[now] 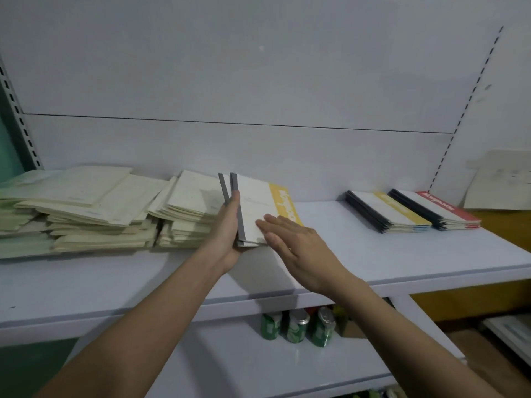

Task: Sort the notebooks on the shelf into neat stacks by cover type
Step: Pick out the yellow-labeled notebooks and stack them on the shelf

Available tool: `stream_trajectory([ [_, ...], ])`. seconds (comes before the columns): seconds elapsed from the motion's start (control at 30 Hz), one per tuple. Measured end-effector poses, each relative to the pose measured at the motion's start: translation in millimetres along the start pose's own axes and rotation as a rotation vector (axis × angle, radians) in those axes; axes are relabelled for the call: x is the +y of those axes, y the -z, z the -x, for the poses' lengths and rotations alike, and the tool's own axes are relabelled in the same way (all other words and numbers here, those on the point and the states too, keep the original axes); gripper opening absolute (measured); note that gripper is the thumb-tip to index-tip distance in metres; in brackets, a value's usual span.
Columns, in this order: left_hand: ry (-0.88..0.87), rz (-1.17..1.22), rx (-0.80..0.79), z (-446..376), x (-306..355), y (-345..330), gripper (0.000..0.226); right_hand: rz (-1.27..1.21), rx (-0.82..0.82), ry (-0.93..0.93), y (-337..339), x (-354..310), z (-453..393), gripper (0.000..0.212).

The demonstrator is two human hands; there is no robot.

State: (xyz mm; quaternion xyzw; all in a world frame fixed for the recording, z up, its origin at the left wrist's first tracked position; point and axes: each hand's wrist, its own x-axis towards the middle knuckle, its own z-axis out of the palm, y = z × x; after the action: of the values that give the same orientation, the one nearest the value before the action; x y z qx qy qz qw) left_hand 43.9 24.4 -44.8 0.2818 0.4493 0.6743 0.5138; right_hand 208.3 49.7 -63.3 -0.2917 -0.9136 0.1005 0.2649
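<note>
My left hand (227, 228) grips a small bundle of grey-spined, white-and-yellow notebooks (258, 206) by the spine side, tilted above the white shelf (373, 254). My right hand (290, 242) lies flat and open against the top cover, fingers together. To the left lie messy piles of cream-covered notebooks (86, 208) and a tidier cream pile (189, 214). At the right of the shelf sit a neat stack with yellow-banded covers (388, 212) and beside it a stack with red-banded covers (436, 209).
The shelf's back panel rises behind the stacks. A pale sheet of card (500, 182) leans at the far right. Green drink cans (296, 326) stand on the lower shelf (230, 363) under my arms.
</note>
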Motion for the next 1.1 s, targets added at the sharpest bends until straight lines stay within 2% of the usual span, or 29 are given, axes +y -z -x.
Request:
stream_trajectory([
  [0.1,-0.019,-0.032,0.036,-1,-13,-17,0.033,-0.032,0.008,-0.047,12,12,10,0.044],
  [0.17,-0.036,-0.058,0.044,-2,-23,-28,0.037,-0.066,0.129,-0.118,21,25,17,0.038],
  [0.23,-0.049,-0.064,0.031,-4,-31,-42,0.040,-0.087,0.289,-0.259,30,46,24,0.041],
  [0.33,-0.068,-0.069,0.010,-10,-44,-68,0.039,-0.359,0.319,-0.521,45,82,31,0.052],
  [0.43,-0.082,-0.115,0.011,-18,-65,-99,0.044,-0.705,0.283,-0.631,61,119,41,0.046],
  [0.6,-0.068,-0.112,0.120,-40,-110,-165,0.044,-0.867,0.279,-0.626,91,189,64,0.042],
  [0.7,-0.006,-0.136,0.146,-55,-132,-211,0.046,-0.814,0.269,-0.642,116,232,76,0.048],
  [0.8,0.002,-0.142,0.095,-68,-143,-252,0.037,-0.759,0.306,-0.651,139,275,79,0.051],
  [0.87,-0.028,-0.143,0.092,-73,-149,-274,0.030,-0.747,0.321,-0.626,150,298,75,0.042],
  [0.97,-0.075,-0.095,0.154,-84,-163,-296,0.036,-0.719,0.323,-0.580,157,323,67,0.024],
  [1.1,-0.080,-0.035,0.173,-95,-166,-307,0.043,-0.672,0.311,-0.524,158,340,56,0.021],
])
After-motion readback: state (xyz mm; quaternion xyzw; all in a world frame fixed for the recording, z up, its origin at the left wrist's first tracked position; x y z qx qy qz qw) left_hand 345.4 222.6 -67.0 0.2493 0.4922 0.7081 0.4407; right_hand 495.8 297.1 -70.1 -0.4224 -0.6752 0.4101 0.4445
